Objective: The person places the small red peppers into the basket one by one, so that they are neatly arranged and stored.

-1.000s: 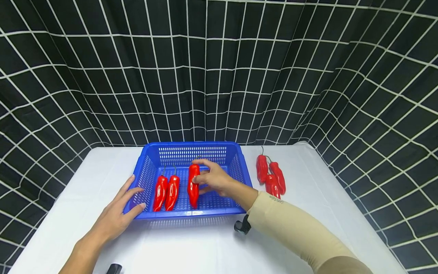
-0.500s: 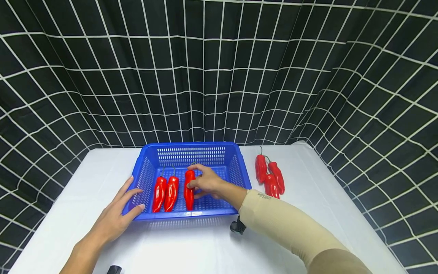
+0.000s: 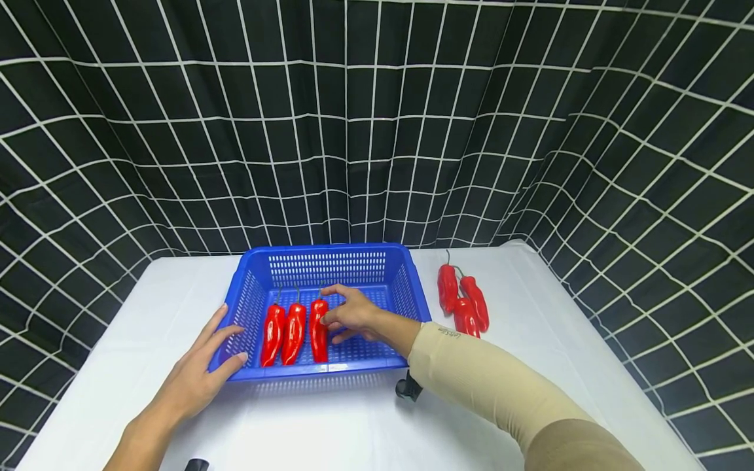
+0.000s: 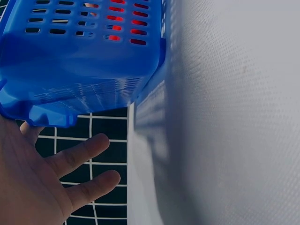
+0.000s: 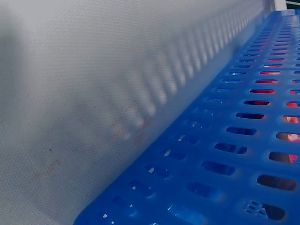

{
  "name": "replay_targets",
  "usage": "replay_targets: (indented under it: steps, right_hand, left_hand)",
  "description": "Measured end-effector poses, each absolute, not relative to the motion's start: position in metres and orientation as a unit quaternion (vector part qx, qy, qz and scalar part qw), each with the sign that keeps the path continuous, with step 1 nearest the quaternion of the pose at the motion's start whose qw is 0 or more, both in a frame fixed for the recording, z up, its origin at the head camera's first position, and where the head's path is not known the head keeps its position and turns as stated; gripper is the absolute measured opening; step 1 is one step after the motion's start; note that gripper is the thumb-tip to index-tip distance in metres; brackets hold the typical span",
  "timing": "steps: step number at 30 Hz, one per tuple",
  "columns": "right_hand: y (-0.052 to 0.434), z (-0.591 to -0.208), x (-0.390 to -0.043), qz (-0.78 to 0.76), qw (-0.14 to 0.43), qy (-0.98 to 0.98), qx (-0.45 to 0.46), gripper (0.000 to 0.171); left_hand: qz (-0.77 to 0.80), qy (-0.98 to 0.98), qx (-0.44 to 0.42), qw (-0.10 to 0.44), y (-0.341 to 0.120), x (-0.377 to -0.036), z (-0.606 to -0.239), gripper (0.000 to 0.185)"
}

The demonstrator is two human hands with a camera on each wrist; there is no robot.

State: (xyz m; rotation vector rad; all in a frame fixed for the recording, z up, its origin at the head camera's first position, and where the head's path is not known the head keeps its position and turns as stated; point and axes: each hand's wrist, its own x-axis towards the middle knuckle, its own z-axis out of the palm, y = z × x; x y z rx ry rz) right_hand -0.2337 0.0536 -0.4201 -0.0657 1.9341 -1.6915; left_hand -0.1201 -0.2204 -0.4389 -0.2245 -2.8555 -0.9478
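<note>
A blue slotted basket (image 3: 330, 250) stands on the white table (image 3: 353, 432). Three red peppers lie side by side in it: two at the left (image 3: 272, 333) (image 3: 294, 332) and a third (image 3: 319, 332) just right of them. My right hand (image 3: 347, 313) reaches into the basket and holds the third pepper near its stem end, low on the basket floor. My left hand (image 3: 219, 343) rests with straight fingers against the basket's front left corner. The left wrist view shows that hand (image 4: 47, 183) under the basket's corner (image 4: 84, 61). In the right wrist view only the basket wall (image 5: 243, 154) and table appear.
Three more red peppers (image 3: 465, 304) lie in a cluster on the table right of the basket. A black wrist strap (image 3: 406, 388) hangs under my right forearm. A black curtain with a white grid (image 3: 377, 131) closes off the back and sides.
My right hand has carried the third pepper leftward and down, so it now lies close beside the other two. The left hand has stayed at the basket corner.
</note>
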Motion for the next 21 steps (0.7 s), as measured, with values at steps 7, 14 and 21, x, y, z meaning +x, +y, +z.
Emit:
replay_targets:
  steps: [7, 14, 21]
  right_hand:
    - [0.055, -0.418, -0.234, -0.626, 0.295, 0.721, -0.035, 0.058]
    - [0.057, -0.415, -0.233, -0.636, 0.297, 0.712, -0.037, 0.058]
    - [0.062, -0.405, -0.230, -0.654, 0.298, 0.695, -0.037, 0.052]
  left_hand:
    - [-0.313, -0.945, -0.070, 0.060, -0.221, -0.120, -0.438, 0.049]
    - [-0.315, -0.944, -0.071, 0.058, -0.220, -0.120, -0.437, 0.048]
    - [-0.311, -0.946, -0.073, 0.062, -0.219, -0.120, -0.438, 0.048]
